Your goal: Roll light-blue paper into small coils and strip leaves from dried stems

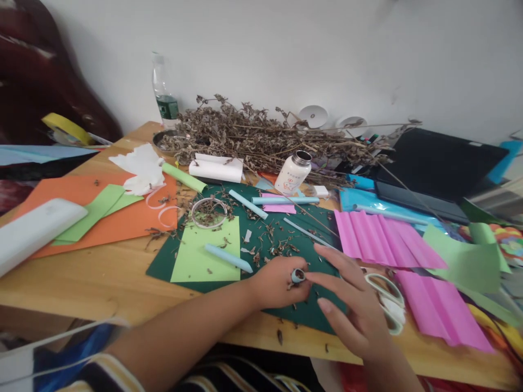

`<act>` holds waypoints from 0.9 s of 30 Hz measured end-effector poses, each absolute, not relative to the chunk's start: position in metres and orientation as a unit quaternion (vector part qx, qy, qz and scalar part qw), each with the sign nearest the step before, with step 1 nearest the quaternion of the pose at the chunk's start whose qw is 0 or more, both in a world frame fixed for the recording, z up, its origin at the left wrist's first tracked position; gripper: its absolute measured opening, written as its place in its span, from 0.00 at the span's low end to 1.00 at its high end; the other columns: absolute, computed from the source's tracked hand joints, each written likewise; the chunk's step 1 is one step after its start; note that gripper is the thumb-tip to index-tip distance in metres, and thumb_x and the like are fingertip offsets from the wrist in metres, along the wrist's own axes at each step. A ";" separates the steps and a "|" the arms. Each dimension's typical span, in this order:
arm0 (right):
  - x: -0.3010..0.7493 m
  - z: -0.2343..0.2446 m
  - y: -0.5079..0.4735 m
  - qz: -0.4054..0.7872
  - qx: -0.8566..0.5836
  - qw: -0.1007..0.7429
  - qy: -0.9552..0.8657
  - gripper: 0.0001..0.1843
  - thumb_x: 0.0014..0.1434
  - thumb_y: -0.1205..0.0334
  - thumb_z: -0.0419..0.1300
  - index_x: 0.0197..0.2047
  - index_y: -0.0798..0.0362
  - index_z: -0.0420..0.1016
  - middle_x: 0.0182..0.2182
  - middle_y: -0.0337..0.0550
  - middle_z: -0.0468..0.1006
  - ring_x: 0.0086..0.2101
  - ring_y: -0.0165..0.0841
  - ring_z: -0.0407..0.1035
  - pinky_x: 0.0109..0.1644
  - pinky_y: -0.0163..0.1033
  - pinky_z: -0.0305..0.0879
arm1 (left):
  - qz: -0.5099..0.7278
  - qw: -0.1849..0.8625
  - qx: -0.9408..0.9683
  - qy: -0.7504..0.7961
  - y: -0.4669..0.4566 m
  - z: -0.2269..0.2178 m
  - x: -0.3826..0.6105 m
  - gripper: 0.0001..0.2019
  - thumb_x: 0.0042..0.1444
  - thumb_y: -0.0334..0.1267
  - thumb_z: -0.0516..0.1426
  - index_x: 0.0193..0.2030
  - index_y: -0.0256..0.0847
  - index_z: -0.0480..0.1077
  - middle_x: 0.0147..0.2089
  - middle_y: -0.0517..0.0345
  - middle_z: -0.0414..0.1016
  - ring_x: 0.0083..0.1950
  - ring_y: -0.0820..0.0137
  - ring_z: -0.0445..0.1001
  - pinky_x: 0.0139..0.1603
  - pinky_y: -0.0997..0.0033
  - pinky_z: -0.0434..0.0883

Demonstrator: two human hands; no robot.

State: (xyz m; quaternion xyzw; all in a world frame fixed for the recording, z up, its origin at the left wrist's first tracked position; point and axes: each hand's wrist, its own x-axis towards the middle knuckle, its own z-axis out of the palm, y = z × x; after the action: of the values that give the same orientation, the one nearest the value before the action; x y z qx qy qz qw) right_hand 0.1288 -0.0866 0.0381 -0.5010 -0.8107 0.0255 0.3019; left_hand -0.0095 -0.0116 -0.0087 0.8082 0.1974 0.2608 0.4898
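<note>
My left hand [273,283] is closed around a rolled blue paper tube [298,275], whose open end faces up out of the fist with bits of dried leaf inside. Beside it, my right hand [355,305] has its fingers apart, with the index fingertip at the tube's rim. Below the hands lies a dark green mat [261,250] strewn with dried leaf crumbs. More light blue paper tubes rest there, one of them [229,257] on a light green sheet [204,245]. A clear ring [209,212] surrounds a small heap of crumbled leaves.
Behind the mat stretches a pile of dried stalks [261,130]. A white bottle [293,174] stands uncapped before it. Scissors [384,299] and pink crepe paper [379,239] lie to the right. Orange paper [118,223] and a white case [44,228] are at left.
</note>
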 end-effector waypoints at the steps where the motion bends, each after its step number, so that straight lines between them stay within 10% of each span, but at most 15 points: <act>1: 0.128 0.038 -0.086 0.027 -0.498 0.287 -0.818 0.17 0.48 0.67 0.50 0.43 0.52 0.65 0.55 0.47 0.55 0.52 0.44 0.51 0.50 0.53 0.53 | 0.257 0.490 0.809 0.200 -0.012 -0.009 -0.010 0.08 0.44 0.34 0.50 0.21 0.38 0.52 0.19 0.67 0.54 0.22 0.79 0.55 0.23 0.80 0.57; 20: 0.121 0.076 -0.067 0.076 -0.527 0.096 -0.841 0.10 0.48 0.65 0.52 0.34 0.45 0.71 0.53 0.35 0.61 0.53 0.43 0.52 0.49 0.55 0.57 | 0.255 0.488 0.811 0.198 -0.010 -0.012 -0.009 0.09 0.44 0.40 0.50 0.22 0.38 0.55 0.22 0.62 0.60 0.25 0.75 0.61 0.26 0.77 0.61; 27: 0.127 0.048 -0.078 -0.023 -0.526 0.263 -0.809 0.10 0.48 0.65 0.54 0.37 0.49 0.69 0.54 0.47 0.55 0.52 0.43 0.53 0.49 0.53 0.56 | 0.252 0.477 0.815 0.211 -0.010 -0.010 -0.008 0.05 0.44 0.35 0.51 0.23 0.38 0.56 0.21 0.64 0.61 0.24 0.77 0.61 0.26 0.78 0.59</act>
State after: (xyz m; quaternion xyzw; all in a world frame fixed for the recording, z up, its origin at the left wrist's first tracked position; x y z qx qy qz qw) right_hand 0.1270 -0.0777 0.0479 -0.5262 -0.8085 -0.0230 0.2626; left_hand -0.0084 -0.0096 -0.0098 0.8155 0.2106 0.2519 0.4766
